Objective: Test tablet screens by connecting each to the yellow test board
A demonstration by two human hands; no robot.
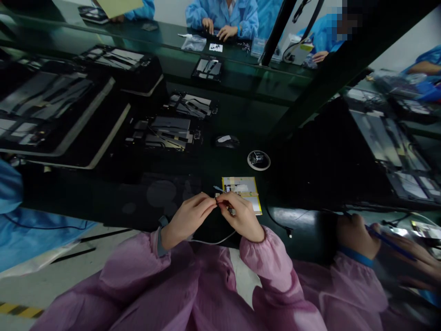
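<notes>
Angled inward, left hand (pixel 189 216) and right hand (pixel 243 214) meet, fingertips pinched tight on a dark part (pixel 217 202) (mostly hidden) beside a yellow-edged panel (pixel 248 184); a round dish (pixel 259 168) beyond holds something shiny (pixel 257 157); trays (pixel 110 137) at left hold flat devices (pixel 48 92).

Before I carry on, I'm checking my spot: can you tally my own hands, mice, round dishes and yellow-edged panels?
Hands: 2, left hand and right hand
Mouse: 1
Round dish: 1
Yellow-edged panel: 1
Total: 5
</notes>
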